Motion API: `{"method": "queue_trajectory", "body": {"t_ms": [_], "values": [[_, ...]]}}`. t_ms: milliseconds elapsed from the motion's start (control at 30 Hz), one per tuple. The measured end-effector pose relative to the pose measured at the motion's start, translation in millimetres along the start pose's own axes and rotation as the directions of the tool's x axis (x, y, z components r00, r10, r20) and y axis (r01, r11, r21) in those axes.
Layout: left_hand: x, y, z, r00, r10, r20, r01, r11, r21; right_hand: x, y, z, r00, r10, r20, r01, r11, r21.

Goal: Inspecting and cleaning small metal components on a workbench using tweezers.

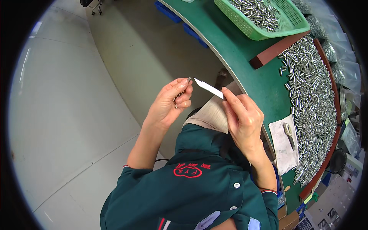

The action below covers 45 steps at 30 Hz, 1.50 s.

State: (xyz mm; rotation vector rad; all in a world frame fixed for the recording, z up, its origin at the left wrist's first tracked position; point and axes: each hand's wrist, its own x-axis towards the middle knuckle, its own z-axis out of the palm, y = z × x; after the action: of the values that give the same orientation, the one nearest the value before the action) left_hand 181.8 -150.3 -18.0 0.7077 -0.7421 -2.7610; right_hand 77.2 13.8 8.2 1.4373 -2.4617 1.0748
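My left hand is closed, pinching a small metal pin between thumb and forefinger. A few more small metal pieces show under its curled fingers; how many lie in the palm is hidden. In my right hand is a flat white strip with a slanted, pointed tip, gripped at its rear end by thumb and fingers. That tip points at the pin, with a narrow gap between them. Both hands are raised over my lap, left of the green table.
A large heap of metal pins covers the table's right side, bordered by reddish-brown bars. A green plastic basket of pins stands at the far end. Nearer lies a white cloth with a knife-like tool on it.
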Motion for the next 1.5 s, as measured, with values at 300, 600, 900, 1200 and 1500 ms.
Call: {"method": "queue_trajectory", "body": {"t_ms": [300,600,900,1200,1500], "values": [[0,-8,8,0.989,-0.151,0.001,0.148,0.969,-0.199,-5,2,0,0.999,0.030,0.024,-0.031,0.999,0.010],[0,-9,11,0.983,-0.181,0.021,0.181,0.956,-0.230,-4,0,-3,0.998,0.053,0.042,-0.054,0.998,0.025],[-4,-6,11,0.983,-0.178,0.040,0.183,0.952,-0.246,-4,3,1,0.997,0.040,0.064,-0.040,0.999,0.002],[5,-15,19,0.963,-0.241,0.122,0.263,0.937,-0.230,-13,-5,-33,0.995,0.094,-0.018,-0.093,0.995,0.044],[35,-48,89,0.872,-0.390,0.295,0.440,0.889,-0.125,-123,13,-154,0.592,0.697,-0.405,-0.408,0.693,0.595]]}}
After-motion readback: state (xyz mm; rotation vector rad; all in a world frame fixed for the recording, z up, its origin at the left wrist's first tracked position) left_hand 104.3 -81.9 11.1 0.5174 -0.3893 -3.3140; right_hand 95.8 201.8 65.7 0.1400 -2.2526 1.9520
